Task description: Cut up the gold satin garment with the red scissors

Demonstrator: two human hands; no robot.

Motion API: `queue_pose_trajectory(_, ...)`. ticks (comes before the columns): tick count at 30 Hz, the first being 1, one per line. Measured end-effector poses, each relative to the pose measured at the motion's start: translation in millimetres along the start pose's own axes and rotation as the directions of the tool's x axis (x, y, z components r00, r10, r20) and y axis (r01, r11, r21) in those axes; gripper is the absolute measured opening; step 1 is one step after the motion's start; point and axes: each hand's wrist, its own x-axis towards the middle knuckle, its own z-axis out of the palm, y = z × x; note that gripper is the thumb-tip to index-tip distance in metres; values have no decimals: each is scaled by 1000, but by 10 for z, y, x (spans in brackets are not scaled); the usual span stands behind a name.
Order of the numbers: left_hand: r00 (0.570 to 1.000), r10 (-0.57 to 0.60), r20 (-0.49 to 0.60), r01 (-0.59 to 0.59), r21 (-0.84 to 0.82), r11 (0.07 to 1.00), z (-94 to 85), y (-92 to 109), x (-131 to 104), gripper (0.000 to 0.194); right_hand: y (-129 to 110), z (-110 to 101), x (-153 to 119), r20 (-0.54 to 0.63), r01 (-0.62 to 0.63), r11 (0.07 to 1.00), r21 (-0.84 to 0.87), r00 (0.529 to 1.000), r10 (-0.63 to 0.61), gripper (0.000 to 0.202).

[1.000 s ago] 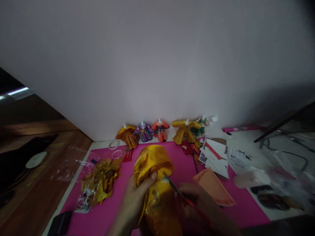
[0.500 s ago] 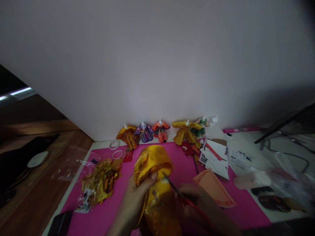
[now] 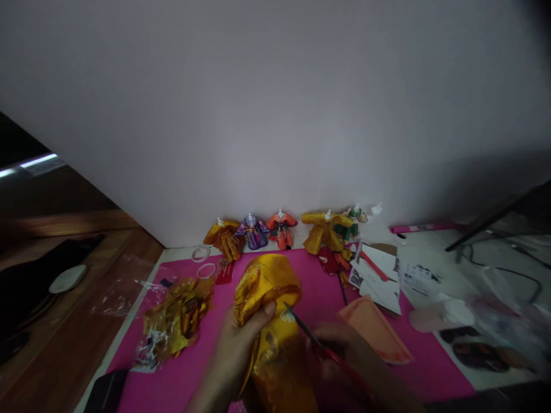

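Note:
A folded piece of shiny golden-yellow patterned fabric hangs in front of me, bunched at its top. My left hand grips its left side, thumb pressed on the front of the cloth. In my right hand is a pair of scissors with red handles and dark blades. Their tip points up and left and meets the fabric near a small pale embroidered motif. The dim light blurs the fingers of my right hand, and the lower end of the fabric runs out of view.
Small dressed doll forms line the wall. Golden scraps and clear plastic lie left on the pink mat. To the right are orange fabric, white papers, a bottle and a black cable.
Hardly anything differs. Both hands, the scissors and the fabric keep nearly the same places, with only a very slight shift of the fabric's right edge.

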Motion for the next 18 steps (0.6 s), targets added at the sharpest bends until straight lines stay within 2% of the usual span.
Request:
queue_pose_trajectory(4, 1000, 1, -7, -1, -8, 1000, 1, -1, 2, 30, 8, -13, -5, 36, 0, 998, 67, 999, -2, 15)
queue_pose_trajectory(8, 1000, -2, 5, 2, -24, 1000, -1, 10, 6, 27, 41, -23, 2, 55, 58, 989, 137, 996, -66, 20)
queue_pose_trajectory(12, 1000, -7, 21, 8, -17, 1000, -5, 14, 10, 29, 26, -18, -3, 55, 0, 978, 210, 998, -12, 16)
queue_pose_trajectory(18, 999, 19, 33, -18, -12, 1000, -12, -17, 19, 33, -10, 42, -11, -16, -14, 995, 97, 1000, 16, 10)
